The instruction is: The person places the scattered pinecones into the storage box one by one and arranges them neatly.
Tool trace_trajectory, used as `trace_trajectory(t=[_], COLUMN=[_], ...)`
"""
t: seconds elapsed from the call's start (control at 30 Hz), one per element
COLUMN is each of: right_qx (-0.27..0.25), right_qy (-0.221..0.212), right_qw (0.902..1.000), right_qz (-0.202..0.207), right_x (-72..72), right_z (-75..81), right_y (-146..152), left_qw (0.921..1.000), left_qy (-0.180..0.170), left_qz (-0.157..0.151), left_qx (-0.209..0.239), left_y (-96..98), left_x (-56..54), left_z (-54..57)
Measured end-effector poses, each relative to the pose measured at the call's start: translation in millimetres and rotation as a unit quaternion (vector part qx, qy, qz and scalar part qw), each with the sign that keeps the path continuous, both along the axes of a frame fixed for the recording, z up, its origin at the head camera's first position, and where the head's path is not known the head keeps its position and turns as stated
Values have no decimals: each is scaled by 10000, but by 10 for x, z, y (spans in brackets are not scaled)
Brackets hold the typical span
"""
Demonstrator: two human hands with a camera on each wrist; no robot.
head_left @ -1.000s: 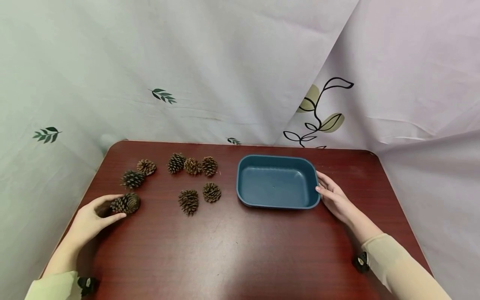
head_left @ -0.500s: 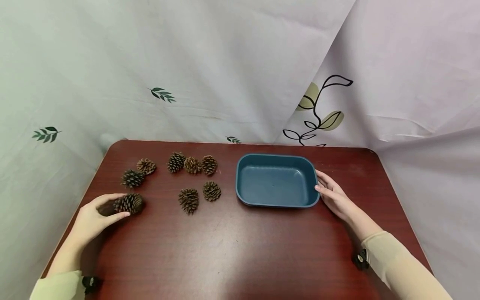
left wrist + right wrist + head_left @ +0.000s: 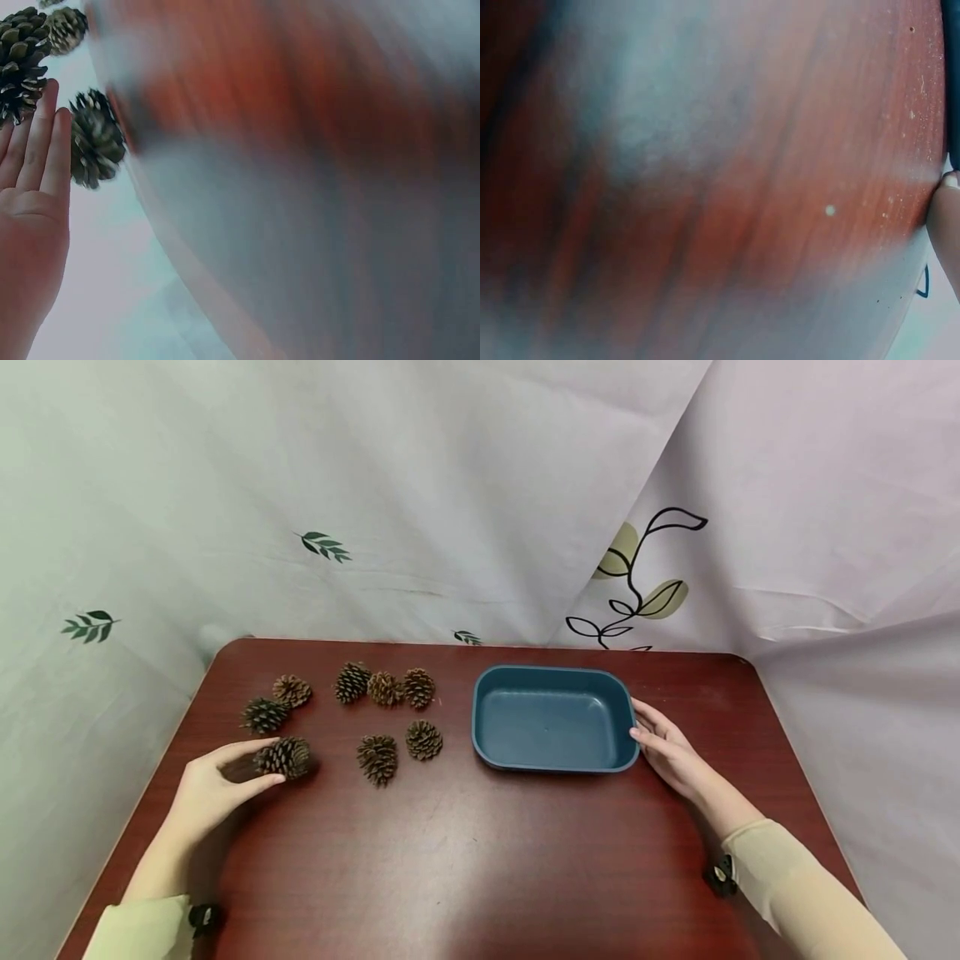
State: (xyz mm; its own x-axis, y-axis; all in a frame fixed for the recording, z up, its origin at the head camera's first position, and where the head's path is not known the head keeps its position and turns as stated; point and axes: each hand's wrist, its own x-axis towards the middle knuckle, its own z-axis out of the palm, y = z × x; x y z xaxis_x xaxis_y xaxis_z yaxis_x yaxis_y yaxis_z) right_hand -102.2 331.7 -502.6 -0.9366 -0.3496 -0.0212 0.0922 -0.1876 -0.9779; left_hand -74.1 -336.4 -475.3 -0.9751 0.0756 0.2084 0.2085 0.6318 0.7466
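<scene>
My left hand [image 3: 210, 789] pinches a brown pine cone [image 3: 283, 758] between thumb and fingers, at the table's left side. In the left wrist view, the held pine cone [image 3: 19, 64] shows at the top left above the fingers [image 3: 36, 150], with another pine cone [image 3: 97, 139] beyond. My right hand [image 3: 675, 760] holds the right end of a blue rectangular plastic basin [image 3: 555, 768], its thumb at the rim and the other fingertips hidden behind the wall. Only a thumb [image 3: 949, 225] against the basin's dark edge [image 3: 952, 82] appears in the right wrist view.
Two pine cones, one dark [image 3: 265, 715] and one lighter [image 3: 292, 691], lie behind my left hand. A row of three pine cones [image 3: 385, 689] sits further back, with two more [image 3: 377, 759] in front. A patterned white cloth [image 3: 465, 510] hangs behind the reddish-brown table [image 3: 450, 860].
My left hand has moved to the right and slightly away from me, carrying its pine cone along. The right hand and the basin have stayed in place.
</scene>
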Motion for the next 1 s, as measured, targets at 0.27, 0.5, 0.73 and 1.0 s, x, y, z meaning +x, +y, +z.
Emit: trace_trajectory(t=[0.27,0.5,0.73,1.0], right_qx=[-118,-193,-136,-30], right_qy=[25,46,51,-25], right_qw=[9999,9998,9999,10000], right_qz=[-27,-5,-3,-58], right_x=[-2,-16,-16,2], right_z=[-3,-10,1,25], right_y=[-12,-9,-13,-18], left_qw=[9982,9940,9925,9894], left_qy=[173,463,573,653], left_qz=[-347,-785,-955,-1224], left_qx=[455,601,510,436], left_y=[281,530,773,1041], left_x=[-88,-213,-307,-411], left_z=[71,164,240,278])
